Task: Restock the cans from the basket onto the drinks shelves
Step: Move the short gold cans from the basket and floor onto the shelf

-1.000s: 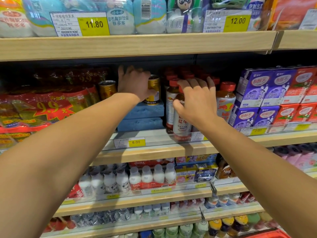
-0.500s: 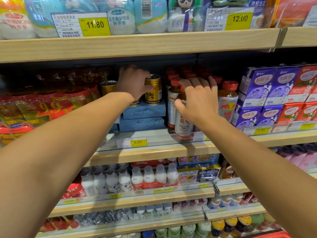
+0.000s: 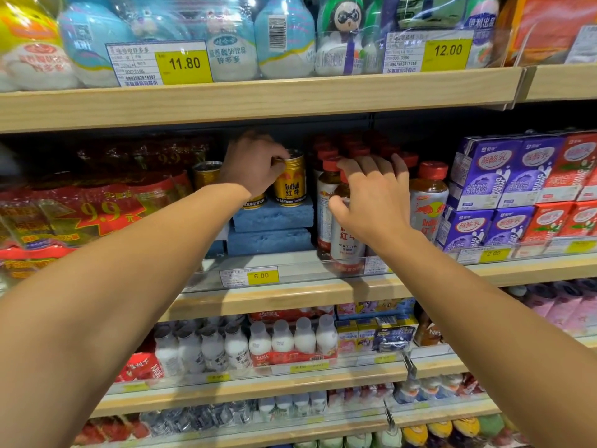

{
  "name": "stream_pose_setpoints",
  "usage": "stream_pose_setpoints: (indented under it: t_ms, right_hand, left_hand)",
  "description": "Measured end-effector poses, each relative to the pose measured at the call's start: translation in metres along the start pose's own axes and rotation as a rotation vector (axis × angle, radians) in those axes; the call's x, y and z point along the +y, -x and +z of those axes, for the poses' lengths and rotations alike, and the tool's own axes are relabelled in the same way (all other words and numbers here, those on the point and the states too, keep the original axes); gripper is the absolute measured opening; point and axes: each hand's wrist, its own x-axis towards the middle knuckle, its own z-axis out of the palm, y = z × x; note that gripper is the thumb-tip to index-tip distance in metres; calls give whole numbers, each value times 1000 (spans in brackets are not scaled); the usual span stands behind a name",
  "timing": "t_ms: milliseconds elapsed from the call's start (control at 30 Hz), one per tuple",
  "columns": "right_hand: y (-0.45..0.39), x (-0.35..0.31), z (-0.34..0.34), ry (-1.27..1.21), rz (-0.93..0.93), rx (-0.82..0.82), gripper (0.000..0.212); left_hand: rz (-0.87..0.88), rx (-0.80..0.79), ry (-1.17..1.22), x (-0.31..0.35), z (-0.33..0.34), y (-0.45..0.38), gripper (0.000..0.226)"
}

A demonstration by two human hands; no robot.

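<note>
Settling a gold can (image 3: 289, 179) onto the blue foam block (image 3: 273, 216): left hand (image 3: 250, 166) pinches its rim, and its label now faces out where it was angled before. Right hand (image 3: 374, 202), fingers spread, braces the bottles (image 3: 345, 227) just right of the grip. Placement looks nearly done.

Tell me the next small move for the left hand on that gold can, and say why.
Probably let go and draw the left hand back. The gold can already stands upright on the blue foam block, label facing out, with the fingers pinching only its top rim. The right hand rests on the red-capped bottles beside it, so these should not tip.
</note>
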Motion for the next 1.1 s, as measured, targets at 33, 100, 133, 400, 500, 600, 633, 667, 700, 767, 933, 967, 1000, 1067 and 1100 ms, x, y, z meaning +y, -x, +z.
stream_pose_setpoints:
  t_ms: [33, 100, 133, 400, 500, 600, 633, 667, 700, 767, 933, 967, 1000, 1067, 1100]
  right_hand:
    - [0, 0, 0, -2, 5, -9, 37]
    - [-1, 0, -1, 1, 7, -25, 38]
    - [-1, 1, -1, 3, 5, -29, 40]
    - [-1, 0, -2, 17, 5, -41, 39]
    - [-1, 0, -4, 9, 0, -47, 42]
    - [0, 0, -4, 17, -14, -54, 47]
    - [0, -1, -4, 19, -19, -52, 48]
    - [0, -1, -5, 24, -23, -49, 49]
    - [0, -2, -5, 34, -27, -48, 48]
    - [1, -3, -6, 63, -43, -43, 48]
    - [11, -12, -9, 19, -117, 29, 55]
    - [17, -16, -10, 2, -143, 45, 55]
    - [24, -20, -11, -20, -169, 51, 56]
    - [46, -28, -8, -89, -218, 56, 58]
    - [59, -32, -6, -121, -238, 55, 59]
  left_hand:
    - [-4, 1, -2, 1, -1, 0, 23]
    - [-5, 1, -9, 1, -1, 0, 22]
    - [-3, 0, -12, 1, -1, 0, 22]
    - [-19, -2, -16, 2, -5, 3, 22]
    - [-49, -18, -21, 5, -5, 5, 26]
    - [-81, -24, -35, 10, -6, 9, 34]
    - [-89, -7, -31, 11, -7, 13, 36]
    - [-91, 19, -22, 12, -9, 18, 37]
    - [-87, 49, -3, 13, -11, 25, 37]
    - [-104, 105, 77, 14, -14, 45, 37]
    - [-178, 120, 122, 19, -19, 101, 38]
    - [-176, 110, 136, 21, -20, 112, 39]
    - [-183, 100, 163, 25, -21, 123, 41]
    - [-228, 74, 220, 35, -21, 148, 45]
    - [-254, 56, 242, 40, -20, 162, 47]
